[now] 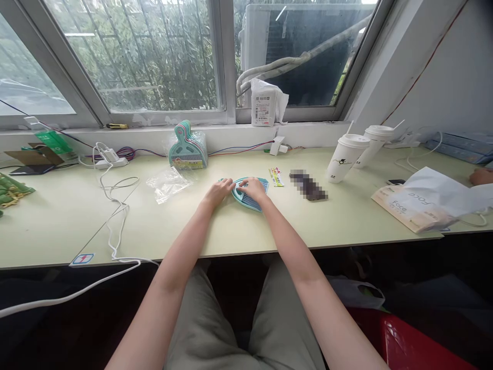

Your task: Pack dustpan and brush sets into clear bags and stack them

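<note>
A small teal dustpan [263,184] lies on the table in front of me, with a dark-bristled brush [250,200] nested in it. My left hand [220,192] closes round its handle end, which is mostly hidden by the fingers. Over the brush's back, my right hand [251,189] has its fingers bent and pressed on it; the exact grip is partly hidden. Behind to the left stands a stack of similar dustpan sets [187,149] in clear wrapping. An emptied-looking clear plastic bag [168,183] lies in front of that stack. A colourful label card [276,177] lies right of my hands.
A blurred-out phone-like object [308,185] and two white lidded cups [346,156] with straws stand to the right, near a tissue pack [408,203]. White cables [115,205] cross the table's left side. Another person's hand [481,176] shows at the right edge.
</note>
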Available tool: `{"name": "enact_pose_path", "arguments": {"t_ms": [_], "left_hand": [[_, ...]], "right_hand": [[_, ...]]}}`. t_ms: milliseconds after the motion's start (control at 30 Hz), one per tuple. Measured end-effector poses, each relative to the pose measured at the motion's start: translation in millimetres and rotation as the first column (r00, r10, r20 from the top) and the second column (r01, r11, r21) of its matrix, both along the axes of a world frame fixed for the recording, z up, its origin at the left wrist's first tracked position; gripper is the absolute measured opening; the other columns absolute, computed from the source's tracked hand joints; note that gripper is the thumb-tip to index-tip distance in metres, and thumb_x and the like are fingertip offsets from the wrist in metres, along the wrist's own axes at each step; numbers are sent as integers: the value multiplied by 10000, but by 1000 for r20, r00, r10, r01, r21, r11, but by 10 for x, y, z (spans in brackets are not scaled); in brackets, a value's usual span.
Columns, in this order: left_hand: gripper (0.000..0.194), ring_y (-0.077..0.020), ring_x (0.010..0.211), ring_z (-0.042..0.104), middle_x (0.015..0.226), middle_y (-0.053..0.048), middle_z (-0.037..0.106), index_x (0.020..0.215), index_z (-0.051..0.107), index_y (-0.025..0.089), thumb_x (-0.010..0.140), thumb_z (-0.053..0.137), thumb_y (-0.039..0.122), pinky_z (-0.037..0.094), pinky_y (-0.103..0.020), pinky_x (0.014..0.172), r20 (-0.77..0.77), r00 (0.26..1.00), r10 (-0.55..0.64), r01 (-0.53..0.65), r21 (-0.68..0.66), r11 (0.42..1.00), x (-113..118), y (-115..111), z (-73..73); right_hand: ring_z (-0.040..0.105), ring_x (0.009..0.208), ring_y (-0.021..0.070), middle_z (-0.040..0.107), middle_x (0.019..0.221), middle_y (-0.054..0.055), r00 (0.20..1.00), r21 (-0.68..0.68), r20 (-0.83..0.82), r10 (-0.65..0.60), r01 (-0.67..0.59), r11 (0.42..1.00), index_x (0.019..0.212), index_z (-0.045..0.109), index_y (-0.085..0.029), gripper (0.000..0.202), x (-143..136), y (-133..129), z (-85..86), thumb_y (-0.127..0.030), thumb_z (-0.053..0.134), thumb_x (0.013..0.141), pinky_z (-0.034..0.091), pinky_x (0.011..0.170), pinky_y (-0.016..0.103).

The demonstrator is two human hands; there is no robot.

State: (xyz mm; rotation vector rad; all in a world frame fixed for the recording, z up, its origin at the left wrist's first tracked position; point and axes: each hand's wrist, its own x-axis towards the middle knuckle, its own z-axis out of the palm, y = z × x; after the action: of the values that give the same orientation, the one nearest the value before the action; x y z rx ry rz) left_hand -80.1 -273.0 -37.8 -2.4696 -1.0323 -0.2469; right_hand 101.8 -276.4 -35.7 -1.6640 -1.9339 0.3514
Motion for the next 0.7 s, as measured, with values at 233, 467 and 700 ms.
{"name": "enact_pose_path", "arguments": {"t_ms": [233,467,700], "left_hand": [[288,-241,975,564,1044,-136,590,1036,620,151,908,381,53,447,-312,715,-50,997,56,-58,-50,997,34,-35,14],[292,-235,940,585,1006,-138,594,994,653,156,876,413,39,459,-310,739,40,996,85,-77,-160,984,44,9,-6],[269,-266,1068,545,1072,-145,596,982,662,179,872,436,86,468,-369,868,279,953,120,-75,-167,983,59,-51,-8]], "right_hand": [[552,1139,238,698,1105,41,999,5,23,49,-49,999,931,757,-247,186,-31,-17,-12,-372,698,807,444,915,299],[552,1147,247,707,1091,45,994,-12,104,36,-35,999,923,771,-264,194,-43,-43,41,-400,680,820,435,906,294],[601,1080,244,719,1064,47,993,-15,120,20,-19,1000,932,750,-250,207,-74,-70,67,-377,682,783,453,858,287]]}}
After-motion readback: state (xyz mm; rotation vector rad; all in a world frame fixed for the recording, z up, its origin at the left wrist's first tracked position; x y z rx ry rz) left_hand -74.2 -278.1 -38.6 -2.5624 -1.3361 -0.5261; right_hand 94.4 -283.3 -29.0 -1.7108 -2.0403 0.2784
